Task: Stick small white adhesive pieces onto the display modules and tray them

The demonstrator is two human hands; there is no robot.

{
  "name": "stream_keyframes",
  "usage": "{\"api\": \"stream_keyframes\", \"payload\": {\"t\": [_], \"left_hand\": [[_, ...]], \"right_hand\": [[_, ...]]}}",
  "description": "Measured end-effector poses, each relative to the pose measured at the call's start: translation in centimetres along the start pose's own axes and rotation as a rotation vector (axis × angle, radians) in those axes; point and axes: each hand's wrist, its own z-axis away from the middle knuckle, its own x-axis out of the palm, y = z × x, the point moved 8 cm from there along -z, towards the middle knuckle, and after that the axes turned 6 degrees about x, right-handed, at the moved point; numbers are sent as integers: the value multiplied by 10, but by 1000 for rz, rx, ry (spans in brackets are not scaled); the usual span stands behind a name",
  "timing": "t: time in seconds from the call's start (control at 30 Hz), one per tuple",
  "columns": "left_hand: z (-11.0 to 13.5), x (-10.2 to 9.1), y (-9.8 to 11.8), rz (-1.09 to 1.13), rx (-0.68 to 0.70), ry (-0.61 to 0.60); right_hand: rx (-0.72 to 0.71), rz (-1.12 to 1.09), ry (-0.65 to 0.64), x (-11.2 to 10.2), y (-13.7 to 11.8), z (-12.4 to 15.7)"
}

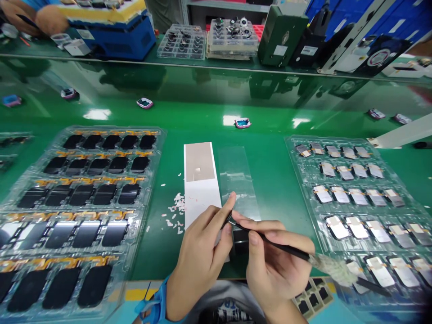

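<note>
My right hand (280, 261) is closed round black tweezers (286, 249), whose back part is wrapped in pale material. Their tip meets the fingertips of my left hand (204, 247), where the thumb and fingers pinch a small black display (240, 238), largely hidden by both hands. Under the left hand lies a white backing sheet (201, 198) with a beige upper part. Beside it is a clear plastic film (236, 168). Small white scraps (177, 204) are scattered left of the sheet.
On the left, a clear tray (153, 171) carries rows of black displays. Another tray (312, 216) on the right holds silver-backed ones. Small pink-edged cases (243, 123) dot the green bench. A shelf behind bears boxes (283, 36); a co-worker's hand (50, 20) shows at upper left.
</note>
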Motion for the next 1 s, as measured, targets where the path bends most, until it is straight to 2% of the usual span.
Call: {"api": "stream_keyframes", "payload": {"t": [0.7,0.87,1.0], "left_hand": [[2,2,-2,39,-30,-38],[0,-1,-3,-11,-11,-1],[0,1,-3,-18,9,0]], "right_hand": [[2,5,-53,1,3,1],[19,-22,-2,-4,2,0],[15,-30,-7,-3,2,0]]}}
